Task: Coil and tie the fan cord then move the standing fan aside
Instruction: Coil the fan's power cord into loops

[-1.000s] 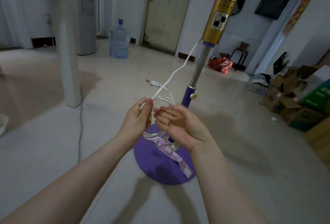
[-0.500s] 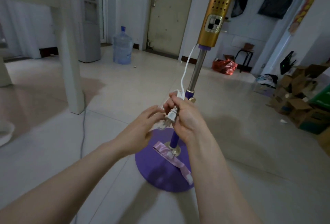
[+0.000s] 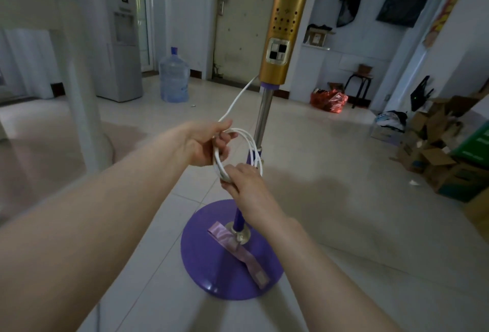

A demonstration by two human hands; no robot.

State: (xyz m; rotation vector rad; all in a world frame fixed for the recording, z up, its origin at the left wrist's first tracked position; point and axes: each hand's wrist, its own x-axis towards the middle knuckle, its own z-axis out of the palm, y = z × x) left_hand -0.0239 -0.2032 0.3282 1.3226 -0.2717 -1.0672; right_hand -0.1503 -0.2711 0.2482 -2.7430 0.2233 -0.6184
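The standing fan rises in the middle of the view, with a gold control column, a steel pole and a round purple base. Its white cord runs from under the gold column down into a coil of several loops beside the pole. My left hand grips the top left of the coil. My right hand pinches the coil's bottom, just in front of the pole. The plug is hidden. A pink strap lies across the purple base.
A white table leg stands at left. A water dispenser and a blue water jug are behind it. Cardboard boxes pile up at right. A red bag and a stool sit near the far wall.
The hands have moved apart: the left now holds the top of the coil and the right its bottom. The plug seen in the right hand earlier is out of sight.
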